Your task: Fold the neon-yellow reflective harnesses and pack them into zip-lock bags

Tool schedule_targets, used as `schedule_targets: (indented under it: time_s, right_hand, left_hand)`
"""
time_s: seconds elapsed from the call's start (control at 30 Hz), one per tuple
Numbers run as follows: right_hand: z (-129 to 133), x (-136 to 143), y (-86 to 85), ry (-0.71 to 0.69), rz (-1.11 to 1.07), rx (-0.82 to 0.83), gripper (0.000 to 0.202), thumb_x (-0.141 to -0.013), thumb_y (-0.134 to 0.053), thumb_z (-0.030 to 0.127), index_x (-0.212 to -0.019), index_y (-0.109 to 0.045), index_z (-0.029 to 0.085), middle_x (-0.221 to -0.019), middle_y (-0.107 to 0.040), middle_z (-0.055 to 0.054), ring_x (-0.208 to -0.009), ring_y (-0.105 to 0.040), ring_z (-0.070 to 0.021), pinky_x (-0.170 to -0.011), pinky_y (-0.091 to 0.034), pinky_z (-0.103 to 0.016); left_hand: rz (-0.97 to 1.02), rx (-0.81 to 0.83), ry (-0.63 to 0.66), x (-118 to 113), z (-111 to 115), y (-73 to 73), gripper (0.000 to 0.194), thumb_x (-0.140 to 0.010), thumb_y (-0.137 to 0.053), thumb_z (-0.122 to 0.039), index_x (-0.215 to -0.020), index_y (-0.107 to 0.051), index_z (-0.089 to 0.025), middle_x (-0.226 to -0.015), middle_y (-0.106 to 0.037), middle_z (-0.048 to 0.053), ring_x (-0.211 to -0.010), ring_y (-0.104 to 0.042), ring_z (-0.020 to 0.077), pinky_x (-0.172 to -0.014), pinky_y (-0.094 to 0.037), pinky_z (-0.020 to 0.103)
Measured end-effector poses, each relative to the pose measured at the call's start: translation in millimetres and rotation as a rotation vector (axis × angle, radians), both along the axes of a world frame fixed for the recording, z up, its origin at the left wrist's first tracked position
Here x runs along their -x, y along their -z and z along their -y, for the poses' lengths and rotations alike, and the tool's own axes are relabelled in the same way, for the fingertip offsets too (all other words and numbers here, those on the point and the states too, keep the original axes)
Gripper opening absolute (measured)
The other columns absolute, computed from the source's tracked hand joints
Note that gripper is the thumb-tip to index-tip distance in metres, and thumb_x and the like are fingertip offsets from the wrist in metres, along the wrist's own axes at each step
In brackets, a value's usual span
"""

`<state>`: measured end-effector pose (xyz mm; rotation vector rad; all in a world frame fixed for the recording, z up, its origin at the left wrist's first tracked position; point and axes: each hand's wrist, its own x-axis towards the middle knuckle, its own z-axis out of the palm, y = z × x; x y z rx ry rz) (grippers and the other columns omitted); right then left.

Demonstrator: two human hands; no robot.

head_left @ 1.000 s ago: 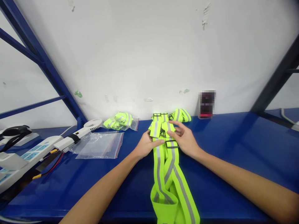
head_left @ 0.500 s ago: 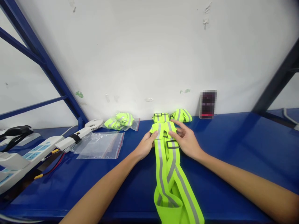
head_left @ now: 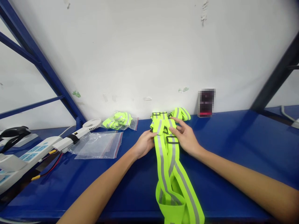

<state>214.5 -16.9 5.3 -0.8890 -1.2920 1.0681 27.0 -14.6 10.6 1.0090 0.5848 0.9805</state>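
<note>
The reflective straps [head_left: 165, 155] lie on the blue worktop [head_left: 126, 189], and the large black buckle [head_left: 172, 140] on them is my landmark. From this buckle the straps run toward me and go out of the lower border of the view. Just beyond it is a short flap [head_left: 159, 126], folded across the left strap.

My left hand [head_left: 144, 144], to the left of the buckle, appears closed on the edge of the straps; its fingertips are mostly hidden. Half a second ago its thumb was lying over the flap. Now only the thumb tip reaches the lower left corner, and the flap shows more fully and slants a little. I judge from this that the fold is held less firmly from above on that side and is not settled yet.

My right hand [head_left: 187, 138] is to the right of the buckle. Its thumb rests on the right strap and the index finger stretches forward, apart from it; whether the other fingers pinch anything, I cannot tell.

Beyond the buckle, near the wall, is a folded strap bundle [head_left: 159, 115]. Well to its left lie clear bags [head_left: 98, 145].
</note>
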Motion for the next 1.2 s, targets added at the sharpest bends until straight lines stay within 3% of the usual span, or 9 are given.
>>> schedule_targets:
  time_s: [0.1,0.23,0.37,0.5,0.73,0.83,0.93,1.03,1.2]
  right_hand:
    - [-3,0,3.8,-0.003,-0.087,0.086,0.073,-0.073,-0.077,0.046,-0.136,-0.05,0.02,-0.086,-0.075,-0.005,-0.076,-0.071,-0.0231,-0.071,-0.056,-0.036]
    - [-6,1,7.5,0.006,-0.157,0.158,0.071,-0.072,-0.078,0.044,-0.134,-0.052,0.02,-0.087,-0.075,-0.005,-0.075,-0.071,-0.023,-0.071,-0.057,-0.036]
    - [-6,2,7.9,0.04,-0.048,0.087,0.07,-0.074,-0.075,0.044,-0.135,-0.052,0.017,-0.082,-0.072,-0.004,-0.076,-0.069,-0.0221,-0.073,-0.056,-0.036]
    - [-3,3,6.1,0.062,0.093,-0.034,0.069,-0.078,-0.072,0.044,-0.137,-0.05,0.016,-0.074,-0.067,-0.002,-0.074,-0.067,-0.0214,-0.074,-0.055,-0.037]
    - [-7,0,9.6,-0.032,0.074,-0.039,0.062,-0.077,-0.073,0.04,-0.13,-0.051,0.018,-0.106,-0.071,-0.011,-0.098,-0.069,-0.0262,-0.094,-0.052,-0.044]
    - [-10,-2,12.3,0.027,0.154,-0.098,0.052,-0.079,-0.071,0.04,-0.123,-0.051,0.019,-0.113,-0.068,-0.013,-0.103,-0.067,-0.0275,-0.095,-0.05,-0.046]
    - [-11,-2,13.8,0.086,0.194,-0.158,0.043,-0.079,-0.07,0.038,-0.115,-0.052,0.022,-0.113,-0.065,-0.011,-0.108,-0.062,-0.0269,-0.096,-0.048,-0.045]
    - [-9,0,13.9,0.031,0.179,-0.203,0.032,-0.08,-0.068,0.033,-0.107,-0.055,0.023,-0.107,-0.061,-0.006,-0.105,-0.06,-0.0238,-0.093,-0.048,-0.04]
    - [-2,2,7.0,-0.138,0.004,-0.029,0.022,-0.069,-0.07,0.021,-0.087,-0.058,0.021,-0.109,-0.062,-0.003,-0.099,-0.061,-0.0215,-0.088,-0.048,-0.034]
  left_hand:
    - [-0.073,-0.047,0.038,0,-2,3.2,0.041,-0.073,-0.077,-0.026,-0.11,-0.068,-0.012,-0.121,-0.069,0.015,-0.115,-0.063,0.0315,-0.099,-0.048,0.041]
    - [-0.135,-0.075,0.0,-2,-6,13.0,0.048,-0.072,-0.08,-0.035,-0.112,-0.065,-0.012,-0.113,-0.072,0.015,-0.106,-0.068,0.0297,-0.095,-0.05,0.041]
    - [-0.208,-0.093,-0.087,-4,-7,17.2,0.061,-0.064,-0.086,-0.036,-0.114,-0.063,-0.01,-0.1,-0.075,0.014,-0.092,-0.072,0.0289,-0.091,-0.052,0.043]
    - [-0.257,-0.128,-0.165,-4,-6,15.9,0.062,-0.058,-0.089,-0.033,-0.109,-0.064,-0.009,-0.101,-0.075,0.015,-0.094,-0.071,0.0298,-0.093,-0.052,0.044]
    - [-0.261,-0.235,-0.228,-3,-6,16.8,0.055,-0.06,-0.088,-0.026,-0.108,-0.065,-0.012,-0.112,-0.072,0.013,-0.101,-0.068,0.0268,-0.094,-0.051,0.04]
    - [-0.199,-0.182,-0.138,-3,-3,12.5,0.056,-0.063,-0.087,-0.028,-0.112,-0.064,-0.013,-0.113,-0.071,0.013,-0.099,-0.068,0.0257,-0.09,-0.052,0.039]
    - [-0.109,-0.055,-0.067,-3,0,6.4,0.056,-0.072,-0.079,-0.044,-0.117,-0.062,-0.016,-0.113,-0.07,0.014,-0.093,-0.07,0.0251,-0.082,-0.055,0.037]
    - [-0.075,0.049,-0.076,-2,0,2.4,0.054,-0.076,-0.071,-0.057,-0.111,-0.064,-0.016,-0.106,-0.071,0.013,-0.086,-0.069,0.0237,-0.074,-0.055,0.036]
    - [-0.106,-0.009,-0.144,1,-3,0.9,0.038,-0.068,-0.083,-0.03,-0.097,-0.065,-0.014,-0.093,-0.07,0.007,-0.084,-0.066,0.0164,-0.08,-0.053,0.029]
